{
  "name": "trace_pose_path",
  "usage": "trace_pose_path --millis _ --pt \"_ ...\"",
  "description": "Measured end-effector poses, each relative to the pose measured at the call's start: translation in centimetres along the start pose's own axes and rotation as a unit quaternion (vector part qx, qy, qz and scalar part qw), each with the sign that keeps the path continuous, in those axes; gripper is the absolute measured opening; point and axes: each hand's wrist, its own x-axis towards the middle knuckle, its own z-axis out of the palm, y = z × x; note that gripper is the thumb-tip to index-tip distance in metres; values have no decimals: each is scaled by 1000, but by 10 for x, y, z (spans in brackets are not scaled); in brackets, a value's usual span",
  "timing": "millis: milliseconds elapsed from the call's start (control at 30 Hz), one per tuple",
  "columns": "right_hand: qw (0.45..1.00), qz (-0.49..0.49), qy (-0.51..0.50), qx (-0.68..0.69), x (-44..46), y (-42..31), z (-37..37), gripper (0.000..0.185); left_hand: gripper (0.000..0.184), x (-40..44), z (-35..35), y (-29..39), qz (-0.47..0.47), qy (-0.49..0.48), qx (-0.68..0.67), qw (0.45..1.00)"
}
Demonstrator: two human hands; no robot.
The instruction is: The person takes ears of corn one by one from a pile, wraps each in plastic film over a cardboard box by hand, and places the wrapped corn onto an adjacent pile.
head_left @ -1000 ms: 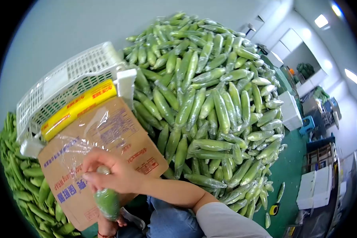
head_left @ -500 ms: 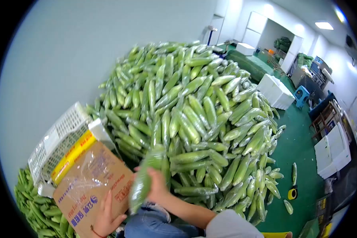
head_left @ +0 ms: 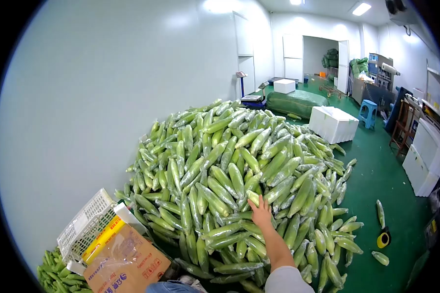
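My right hand (head_left: 261,214) reaches out over a large heap of green ears of corn (head_left: 215,161), each in its husk and wrapped in clear film. Its fingers are stretched out and apart, with the fingertips at the end of one pale ear (head_left: 253,197) in the middle of the heap. Whether they press on that ear I cannot tell. My left hand is out of the picture. At the lower left, by my knee, a brown cardboard box (head_left: 127,261) with purple and red print lies tilted.
A white plastic crate (head_left: 90,222) with a yellow strip stands behind the cardboard, with unwrapped green ears (head_left: 58,273) beside it. A white foam box (head_left: 332,124), a blue stool (head_left: 368,113) and a yellow-black tape roll (head_left: 384,239) are on the green floor. A wall rises at left.
The wrapped ear my right hand carried over the cardboard is no longer in it; the hand has moved forward onto the heap. My left hand has left the view, which has tilted up.
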Motion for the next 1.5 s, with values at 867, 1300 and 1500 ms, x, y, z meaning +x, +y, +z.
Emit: trace_pose_path --millis 867,1300,1500 --pt "765 -564 -89 299 -148 -499 66 23 24 19 -3 -331 -107 349 115 924" --pt "723 -317 -420 448 -139 -450 60 9 54 -18 10 -268 -127 280 148 940" --pt "758 -351 -355 421 -121 -439 73 12 13 -10 9 -297 -44 286 17 957"
